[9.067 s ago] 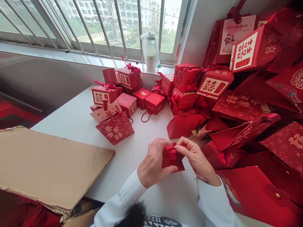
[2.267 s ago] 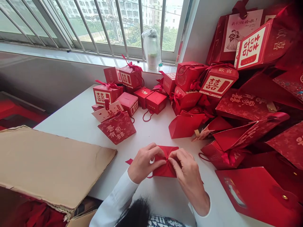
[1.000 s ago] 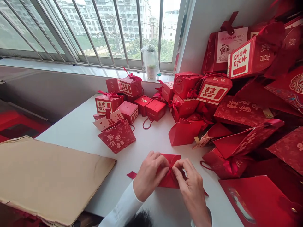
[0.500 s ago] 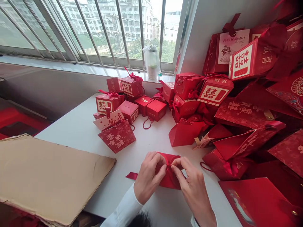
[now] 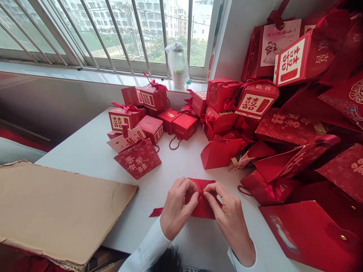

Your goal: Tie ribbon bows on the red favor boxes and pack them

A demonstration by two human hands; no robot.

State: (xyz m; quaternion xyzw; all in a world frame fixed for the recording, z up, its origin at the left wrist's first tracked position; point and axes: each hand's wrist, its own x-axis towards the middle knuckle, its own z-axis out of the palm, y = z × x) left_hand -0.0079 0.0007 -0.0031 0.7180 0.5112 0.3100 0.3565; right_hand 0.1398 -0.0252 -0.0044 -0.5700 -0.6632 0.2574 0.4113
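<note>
A small red gift box (image 5: 203, 212) lies on the white table (image 5: 181, 158) between my hands, partly covered by them. Thumb and fingertips of my left hand (image 5: 181, 206) pinch red ribbon at the top of the box. My right hand (image 5: 227, 211) pinches the ribbon from the other side, and the fingertips of both hands almost meet at a knot. One loose end of the red ribbon (image 5: 155, 212) sticks out to the left of my left hand, over the table. The box's underside is hidden.
A heap of red gift boxes and bags (image 5: 295, 151) fills the right side. Several finished-looking boxes (image 5: 153, 98) stand at the back, with a dark red bag (image 5: 138, 160) before them. Cardboard (image 5: 65, 211) lies at left. A plastic-wrapped cup (image 5: 178, 66) stands on the sill.
The view has shifted slightly, so the scene sits a little higher and further left. Both hands keep their pinch on the ribbon, with the fingertips barely moved.
</note>
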